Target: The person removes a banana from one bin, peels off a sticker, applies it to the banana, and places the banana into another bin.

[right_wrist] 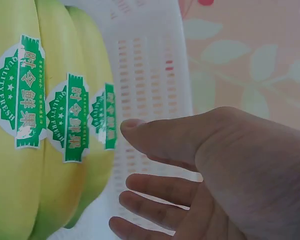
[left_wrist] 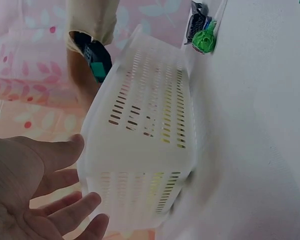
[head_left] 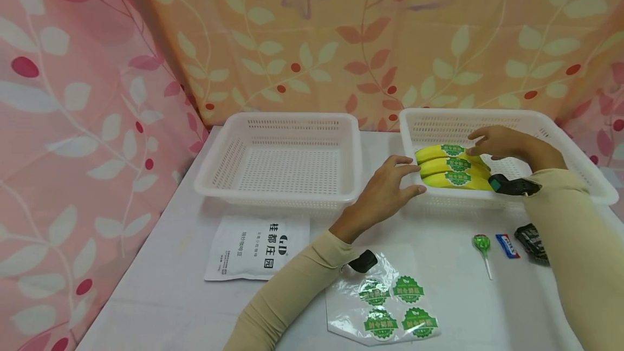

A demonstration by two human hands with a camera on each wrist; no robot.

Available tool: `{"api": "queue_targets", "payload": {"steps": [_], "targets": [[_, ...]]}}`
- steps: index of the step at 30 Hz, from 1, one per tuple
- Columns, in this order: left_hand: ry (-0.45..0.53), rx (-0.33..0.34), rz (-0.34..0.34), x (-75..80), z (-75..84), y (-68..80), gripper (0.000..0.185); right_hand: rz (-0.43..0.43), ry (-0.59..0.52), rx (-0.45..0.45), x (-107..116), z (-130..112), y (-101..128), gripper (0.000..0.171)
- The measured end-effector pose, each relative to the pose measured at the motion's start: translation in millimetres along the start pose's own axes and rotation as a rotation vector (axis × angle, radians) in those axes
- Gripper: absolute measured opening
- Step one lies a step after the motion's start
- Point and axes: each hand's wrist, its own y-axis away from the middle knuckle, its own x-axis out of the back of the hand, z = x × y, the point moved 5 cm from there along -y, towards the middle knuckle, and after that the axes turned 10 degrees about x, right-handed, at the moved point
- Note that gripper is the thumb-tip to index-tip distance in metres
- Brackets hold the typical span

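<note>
Three yellow bananas (head_left: 453, 173), each with a green and white round sticker, lie side by side in the white slotted basket on the right (head_left: 575, 148), towards its near left part. The right hand (head_left: 494, 142) hangs over the bananas with its fingers loosely spread and relaxed; the right wrist view shows the fingers just beside the fruit with a gap between, grasping nothing. The left hand (head_left: 385, 188) sits at the near left corner of the same basket, fingers straight and parted, the fingertips at the rim close to the banana ends; whether they press on the plastic cannot be told, and it holds nothing. A second white basket on the left (head_left: 214, 169) stands well apart from both hands on the white worktop (head_left: 161, 297). In front of it lies a flat white pouch (head_left: 255, 248) with dark printing. Near the person, a clear sheet of green stickers (head_left: 387, 302) lies on the worktop. To the right of it are a green lollipop (head_left: 482, 244) on a white stick, a small blue packet (head_left: 507, 246) and a dark wrapped item (head_left: 532, 242), all near each other
</note>
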Motion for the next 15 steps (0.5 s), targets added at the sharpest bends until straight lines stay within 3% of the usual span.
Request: {"api": "queue_targets", "payload": {"steps": [7,12,15], "targets": [[-0.034,0.014,-0.015,-1.6,0.5,0.7,0.053,0.158,0.112,0.102,-1,-31,31,0.064],[-0.082,0.038,-0.049,0.9,3.0,5.3,0.054,0.281,0.140,0.126,-19,-54,60,0.059],[-0.094,-0.001,-0.060,6.9,6.2,13.3,0.054,0.348,0.148,0.160,-33,-63,76,0.057]]}}
